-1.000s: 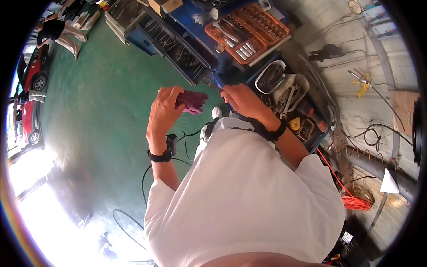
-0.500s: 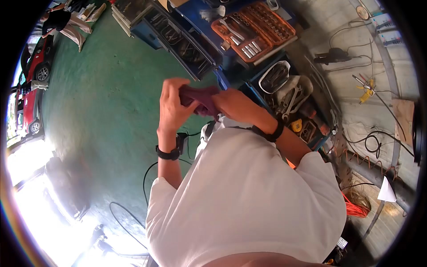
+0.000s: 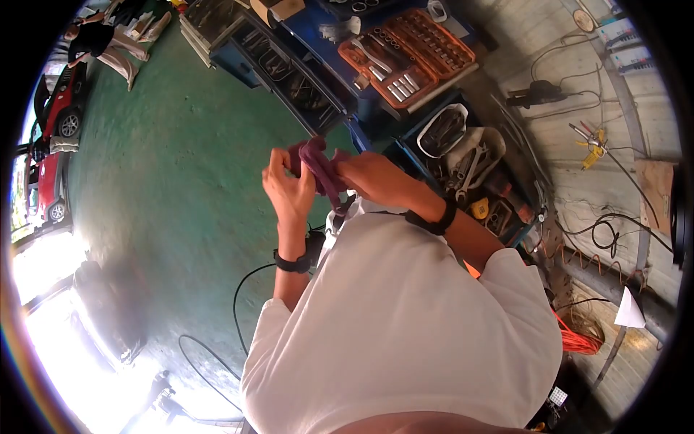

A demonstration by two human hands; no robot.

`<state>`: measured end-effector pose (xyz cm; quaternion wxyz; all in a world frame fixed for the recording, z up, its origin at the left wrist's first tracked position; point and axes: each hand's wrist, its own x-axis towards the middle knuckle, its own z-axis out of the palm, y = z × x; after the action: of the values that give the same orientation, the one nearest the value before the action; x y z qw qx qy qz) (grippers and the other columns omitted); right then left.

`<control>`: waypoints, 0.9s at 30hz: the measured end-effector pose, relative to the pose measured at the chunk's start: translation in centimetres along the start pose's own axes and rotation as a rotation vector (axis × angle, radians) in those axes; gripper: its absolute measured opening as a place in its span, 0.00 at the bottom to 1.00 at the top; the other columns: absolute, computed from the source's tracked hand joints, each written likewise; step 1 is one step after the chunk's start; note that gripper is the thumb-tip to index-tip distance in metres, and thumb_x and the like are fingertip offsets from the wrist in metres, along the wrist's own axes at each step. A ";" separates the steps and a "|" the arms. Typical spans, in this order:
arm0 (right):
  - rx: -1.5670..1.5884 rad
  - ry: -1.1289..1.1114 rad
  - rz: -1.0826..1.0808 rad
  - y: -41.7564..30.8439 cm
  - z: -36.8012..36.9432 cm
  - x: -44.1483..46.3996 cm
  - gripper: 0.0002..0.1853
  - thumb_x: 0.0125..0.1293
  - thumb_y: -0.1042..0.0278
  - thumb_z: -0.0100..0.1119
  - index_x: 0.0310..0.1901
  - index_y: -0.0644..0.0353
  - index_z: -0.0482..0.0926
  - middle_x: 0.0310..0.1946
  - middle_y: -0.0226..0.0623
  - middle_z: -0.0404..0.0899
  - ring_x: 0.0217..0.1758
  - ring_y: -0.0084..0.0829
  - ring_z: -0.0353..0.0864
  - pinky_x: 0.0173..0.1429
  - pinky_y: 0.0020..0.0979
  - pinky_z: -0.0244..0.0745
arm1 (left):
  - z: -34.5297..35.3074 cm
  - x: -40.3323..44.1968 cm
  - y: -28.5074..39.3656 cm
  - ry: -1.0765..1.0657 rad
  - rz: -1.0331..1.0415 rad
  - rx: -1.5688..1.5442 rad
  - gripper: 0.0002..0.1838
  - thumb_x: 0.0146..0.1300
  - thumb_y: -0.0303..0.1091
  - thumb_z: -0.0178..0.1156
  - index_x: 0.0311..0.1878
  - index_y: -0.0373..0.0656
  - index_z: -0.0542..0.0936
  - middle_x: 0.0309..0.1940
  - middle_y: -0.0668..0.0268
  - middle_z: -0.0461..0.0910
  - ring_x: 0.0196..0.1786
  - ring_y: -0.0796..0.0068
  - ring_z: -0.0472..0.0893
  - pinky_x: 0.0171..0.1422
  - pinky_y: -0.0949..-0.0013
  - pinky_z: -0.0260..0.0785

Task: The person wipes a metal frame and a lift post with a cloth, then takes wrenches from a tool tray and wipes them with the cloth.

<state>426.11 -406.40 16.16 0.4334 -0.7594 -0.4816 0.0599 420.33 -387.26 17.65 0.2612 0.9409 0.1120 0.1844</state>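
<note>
A crumpled dark maroon cloth (image 3: pixel 318 163) is bunched up in front of my body, between both hands. My left hand (image 3: pixel 288 186) grips its left side, with the thumb pressed up against the fabric. On the other side my right hand (image 3: pixel 377 176) closes on the cloth, its fingers partly hidden behind the folds. One end of the fabric dangles below the grip near my shirt. Whether anything is wrapped inside cannot be seen.
An orange socket set case (image 3: pixel 408 58) lies open on a blue tool cabinet (image 3: pixel 318 22) ahead. Beside it, an open drawer (image 3: pixel 289 79) holds tools. Wrenches (image 3: pixel 470 170) sit in a tray at right. A person (image 3: pixel 97 43) and a red car (image 3: pixel 54 155) are at far left.
The cloth has been folded or twisted into a narrower bunch. My left hand has shifted slightly right and down, its fingers curling more; my right hand stays close by.
</note>
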 end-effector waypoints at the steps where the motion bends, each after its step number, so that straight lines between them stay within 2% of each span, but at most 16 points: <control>1: 0.024 0.042 -0.042 -0.1 -0.2 0.2 0.06 0.62 0.72 0.58 0.37 0.59 0.70 0.26 0.43 0.77 0.32 0.50 0.77 0.35 0.46 0.70 | 0.7 0.1 0.8 0.042 -0.102 -0.287 0.14 0.58 0.35 0.64 0.37 0.38 0.69 0.26 0.64 0.70 0.29 0.68 0.69 0.41 0.64 0.65; 2: 0.025 0.042 -0.043 0.1 -0.3 0.2 0.06 0.62 0.72 0.58 0.37 0.59 0.70 0.26 0.43 0.77 0.32 0.50 0.77 0.35 0.46 0.70 | 1.3 0.2 1.4 0.084 -0.204 -0.574 0.13 0.60 0.35 0.62 0.40 0.38 0.71 0.27 0.62 0.73 0.31 0.71 0.73 0.42 0.66 0.66; 3: 0.010 0.003 0.003 0.3 -0.4 0.2 0.06 0.62 0.72 0.57 0.36 0.59 0.70 0.27 0.43 0.77 0.31 0.50 0.77 0.34 0.46 0.70 | 2.3 0.0 1.0 0.056 -0.257 -0.695 0.14 0.64 0.35 0.60 0.45 0.35 0.72 0.32 0.62 0.78 0.35 0.77 0.74 0.42 0.72 0.68; 4: -0.005 -0.035 0.050 0.4 -0.5 0.3 0.06 0.62 0.72 0.57 0.35 0.59 0.69 0.29 0.42 0.77 0.31 0.50 0.78 0.34 0.46 0.70 | 3.1 -0.1 0.8 0.057 -0.257 -0.694 0.14 0.64 0.35 0.60 0.45 0.35 0.72 0.32 0.62 0.78 0.35 0.77 0.74 0.42 0.72 0.68; 6: 0.025 -0.051 0.086 0.3 -0.6 0.6 0.05 0.63 0.72 0.57 0.37 0.60 0.71 0.30 0.44 0.78 0.34 0.52 0.78 0.36 0.47 0.71 | 3.9 -0.1 0.8 0.017 -0.351 -1.128 0.14 0.68 0.36 0.59 0.46 0.34 0.73 0.34 0.63 0.79 0.32 0.79 0.76 0.40 0.75 0.70; 7: 0.053 -0.067 0.123 0.2 -0.6 0.7 0.05 0.63 0.72 0.57 0.39 0.60 0.73 0.32 0.45 0.78 0.38 0.53 0.79 0.38 0.47 0.72 | 3.9 -0.1 1.4 0.029 -0.367 -1.261 0.14 0.70 0.38 0.58 0.48 0.35 0.73 0.33 0.66 0.78 0.29 0.80 0.76 0.36 0.75 0.72; 11: 0.131 0.009 0.121 0.0 -0.2 0.9 0.05 0.64 0.69 0.58 0.37 0.61 0.76 0.34 0.44 0.79 0.43 0.51 0.79 0.42 0.47 0.73 | 4.8 0.5 0.4 0.084 -0.328 -1.323 0.12 0.71 0.35 0.56 0.50 0.36 0.73 0.30 0.64 0.78 0.28 0.75 0.77 0.34 0.73 0.73; 13: 0.150 0.020 -0.037 -0.1 -1.4 1.0 0.10 0.66 0.64 0.58 0.45 0.57 0.80 0.35 0.42 0.81 0.39 0.46 0.79 0.46 0.45 0.72 | 4.7 0.6 0.1 0.177 -0.177 -1.539 0.16 0.68 0.39 0.62 0.48 0.36 0.73 0.29 0.63 0.78 0.29 0.72 0.77 0.36 0.69 0.74; 14: 0.150 0.025 -0.035 0.0 -2.0 0.5 0.10 0.66 0.64 0.58 0.45 0.57 0.80 0.35 0.42 0.81 0.39 0.46 0.79 0.46 0.45 0.72 | 4.4 0.7 -0.3 0.171 -0.176 -1.538 0.16 0.68 0.39 0.62 0.48 0.36 0.73 0.29 0.63 0.78 0.29 0.72 0.77 0.36 0.69 0.74; 16: -0.011 -0.298 0.241 0.5 -3.6 -1.1 0.11 0.67 0.62 0.59 0.45 0.58 0.81 0.37 0.42 0.82 0.45 0.43 0.80 0.52 0.44 0.70 | 3.2 1.1 -0.8 0.231 -0.119 -1.592 0.19 0.65 0.41 0.65 0.46 0.36 0.73 0.29 0.63 0.77 0.30 0.69 0.78 0.40 0.64 0.76; 17: -0.012 -0.298 0.239 0.8 -3.9 -1.8 0.11 0.67 0.62 0.59 0.45 0.58 0.81 0.37 0.42 0.82 0.45 0.43 0.80 0.52 0.44 0.70 | 2.7 1.3 -1.2 0.226 -0.159 -1.524 0.18 0.66 0.42 0.64 0.46 0.36 0.72 0.31 0.63 0.77 0.32 0.69 0.78 0.45 0.62 0.77; 20: 0.039 -0.167 0.158 1.1 -3.7 -3.2 0.12 0.67 0.61 0.61 0.45 0.59 0.81 0.37 0.41 0.82 0.42 0.43 0.81 0.48 0.43 0.72 | 2.0 1.8 -1.8 0.233 -0.093 -1.532 0.17 0.67 0.41 0.62 0.45 0.35 0.72 0.32 0.63 0.77 0.33 0.69 0.79 0.46 0.61 0.78; 22: 0.220 -0.195 0.249 0.6 -3.3 -3.5 0.12 0.67 0.62 0.62 0.45 0.60 0.80 0.35 0.41 0.82 0.37 0.45 0.81 0.42 0.42 0.73 | 2.3 1.5 -1.7 0.239 -0.103 -1.589 0.17 0.68 0.41 0.62 0.45 0.35 0.72 0.33 0.63 0.77 0.34 0.69 0.79 0.47 0.61 0.78; 25: 0.155 -0.107 0.172 0.6 -2.4 -3.3 0.13 0.66 0.63 0.63 0.47 0.61 0.79 0.34 0.43 0.81 0.34 0.47 0.79 0.38 0.41 0.72 | 2.7 1.3 -0.9 0.238 -0.135 -1.656 0.16 0.69 0.40 0.60 0.45 0.36 0.72 0.33 0.63 0.76 0.34 0.69 0.79 0.48 0.61 0.78; 27: 0.144 -0.104 0.171 0.1 -2.5 -3.1 0.13 0.66 0.63 0.63 0.47 0.61 0.78 0.35 0.44 0.81 0.35 0.48 0.79 0.39 0.41 0.72 | 2.8 1.0 -0.1 0.216 -0.162 -1.689 0.13 0.71 0.39 0.58 0.44 0.37 0.72 0.33 0.64 0.76 0.35 0.69 0.79 0.50 0.61 0.77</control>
<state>425.81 -410.30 16.60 0.4547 -0.7604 -0.4313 0.1705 422.35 -388.14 15.66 0.8750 0.3971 0.0282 0.2755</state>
